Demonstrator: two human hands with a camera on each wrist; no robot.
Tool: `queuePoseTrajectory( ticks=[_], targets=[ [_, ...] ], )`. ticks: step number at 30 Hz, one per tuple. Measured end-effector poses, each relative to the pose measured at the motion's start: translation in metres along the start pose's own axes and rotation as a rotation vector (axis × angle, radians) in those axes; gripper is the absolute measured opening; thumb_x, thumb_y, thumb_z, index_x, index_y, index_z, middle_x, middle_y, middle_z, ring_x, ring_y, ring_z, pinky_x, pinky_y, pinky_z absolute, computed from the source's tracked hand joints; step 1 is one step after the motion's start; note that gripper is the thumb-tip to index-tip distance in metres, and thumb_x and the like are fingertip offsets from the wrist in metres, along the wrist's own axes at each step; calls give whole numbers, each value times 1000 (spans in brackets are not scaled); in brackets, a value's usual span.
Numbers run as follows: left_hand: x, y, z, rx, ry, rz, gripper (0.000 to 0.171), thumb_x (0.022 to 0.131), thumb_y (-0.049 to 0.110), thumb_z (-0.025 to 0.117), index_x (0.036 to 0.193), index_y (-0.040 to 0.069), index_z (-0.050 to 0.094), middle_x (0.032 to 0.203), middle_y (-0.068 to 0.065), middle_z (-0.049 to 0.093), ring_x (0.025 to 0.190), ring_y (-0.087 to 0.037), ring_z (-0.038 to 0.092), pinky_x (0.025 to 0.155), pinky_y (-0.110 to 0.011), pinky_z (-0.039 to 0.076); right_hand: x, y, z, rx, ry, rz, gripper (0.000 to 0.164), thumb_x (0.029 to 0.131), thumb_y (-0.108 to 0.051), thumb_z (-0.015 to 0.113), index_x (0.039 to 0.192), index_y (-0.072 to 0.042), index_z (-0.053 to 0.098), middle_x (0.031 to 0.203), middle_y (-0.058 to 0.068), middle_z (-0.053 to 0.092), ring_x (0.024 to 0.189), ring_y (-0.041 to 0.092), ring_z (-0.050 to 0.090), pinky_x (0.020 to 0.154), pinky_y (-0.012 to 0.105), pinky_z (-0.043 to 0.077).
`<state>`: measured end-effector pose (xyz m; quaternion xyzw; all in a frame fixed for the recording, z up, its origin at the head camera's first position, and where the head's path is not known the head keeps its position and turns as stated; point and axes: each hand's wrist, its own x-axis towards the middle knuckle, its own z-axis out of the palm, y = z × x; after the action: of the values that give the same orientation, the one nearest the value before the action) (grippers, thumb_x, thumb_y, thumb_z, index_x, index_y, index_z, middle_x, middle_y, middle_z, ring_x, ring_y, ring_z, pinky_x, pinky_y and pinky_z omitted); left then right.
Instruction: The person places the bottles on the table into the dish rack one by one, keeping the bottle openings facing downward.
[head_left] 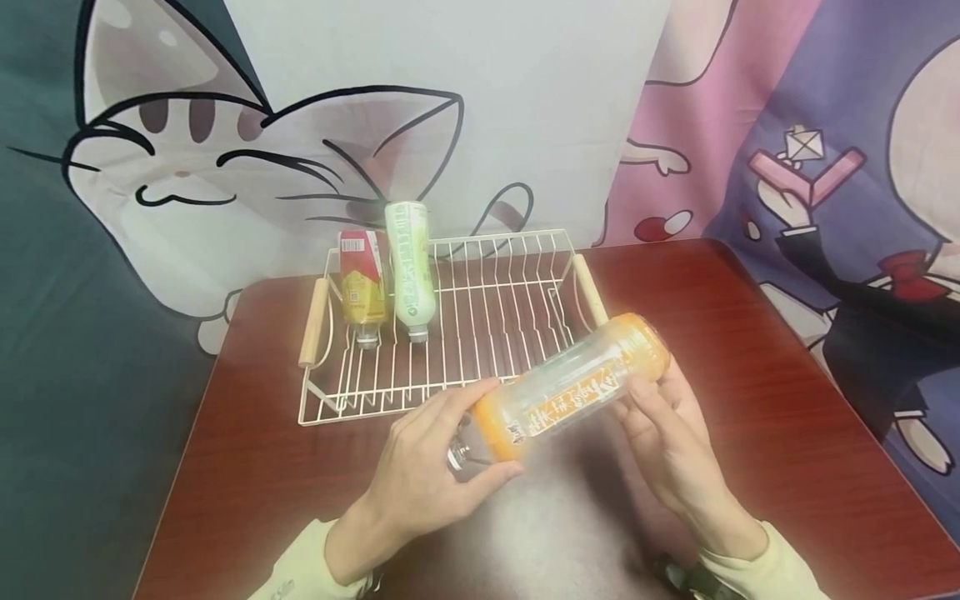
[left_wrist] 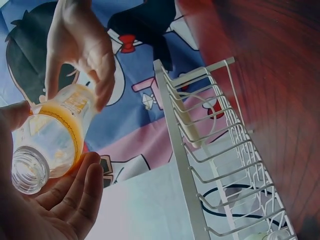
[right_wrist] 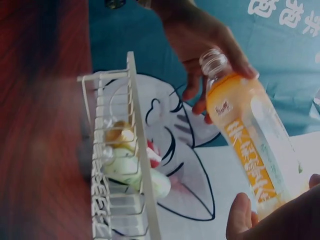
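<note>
An empty clear plastic bottle (head_left: 570,387) with an orange label is held tilted above the table, in front of the wire rack. Its uncapped neck (left_wrist: 31,170) points to the left. My left hand (head_left: 420,467) grips the neck end, thumb on one side and fingers on the other. Around the base end, my right hand (head_left: 671,450) holds the bottle with thumb and fingers. In the right wrist view the bottle (right_wrist: 255,145) spans both hands, its orange label facing that camera.
A white wire rack (head_left: 480,287) with wooden handles stands at the back of the reddish-brown table (head_left: 247,500). At its left lie a red-and-yellow labelled bottle (head_left: 363,287) and a pale green one (head_left: 410,267), necks toward me. Cartoon-printed cloth (head_left: 525,100) hangs behind.
</note>
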<state>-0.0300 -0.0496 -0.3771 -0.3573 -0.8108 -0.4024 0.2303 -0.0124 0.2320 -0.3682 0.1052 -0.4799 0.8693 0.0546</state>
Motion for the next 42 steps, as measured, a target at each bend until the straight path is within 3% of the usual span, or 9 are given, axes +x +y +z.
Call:
queuePoseTrajectory(
  ticks=[6,16,22,25,27,32,37,40,42],
  targets=[
    [-3,0,2,-3,-23,-47,82,82,48,96,147,8,64,121,-5,79,94,-14,74,71,-30,61,7,-5,18,-5,62,-7,48,110,4,49,156,-8,45,140,8,67,119,17,70,104,32,60],
    [-6,1,4,-23,7,-115,84,77,44,100,144,8,63,128,-7,78,100,-20,76,76,-42,66,24,-12,46,-44,49,-47,56,104,11,49,155,-11,44,140,8,66,121,17,68,103,32,60],
    [-7,2,3,-14,22,-142,88,73,41,103,144,10,61,124,-7,79,98,-19,75,74,-40,65,31,-16,55,-83,57,-47,61,101,12,51,156,-12,47,143,10,63,119,18,67,99,29,61],
    [-8,2,0,-26,18,-159,92,75,46,101,147,9,57,126,-7,78,101,-19,75,77,-40,64,36,-16,58,-94,36,-55,62,100,12,53,157,-11,46,145,14,62,118,20,67,98,31,61],
    [-9,-1,-3,-43,12,-167,92,84,57,93,151,8,54,131,-8,76,105,-21,75,81,-42,65,41,-16,60,-105,27,-71,63,98,13,54,156,-10,48,143,15,63,117,21,67,96,31,62],
    [-8,-15,-21,31,12,-196,94,102,79,57,158,3,51,148,-15,66,131,-32,68,104,-57,59,58,-18,60,-162,30,-144,66,95,14,56,156,-10,53,137,15,66,110,21,69,88,31,65],
    [-10,-38,-57,182,21,-359,78,98,54,78,156,6,57,159,-15,58,148,-37,54,119,-66,44,81,-23,54,-208,59,-224,64,94,12,61,154,-10,57,135,15,66,107,21,71,84,31,66],
    [-18,-56,-77,260,43,-480,77,91,42,88,155,9,59,160,-15,56,150,-38,51,119,-69,42,97,-27,50,-167,65,-260,61,94,13,63,151,-9,59,135,15,67,109,22,70,86,31,65],
    [-26,-70,-87,297,76,-527,78,89,40,90,154,8,61,159,-15,57,149,-39,51,116,-70,42,108,-29,48,-148,69,-286,58,95,13,64,149,-8,60,134,16,68,110,23,70,88,31,65]
  ],
)
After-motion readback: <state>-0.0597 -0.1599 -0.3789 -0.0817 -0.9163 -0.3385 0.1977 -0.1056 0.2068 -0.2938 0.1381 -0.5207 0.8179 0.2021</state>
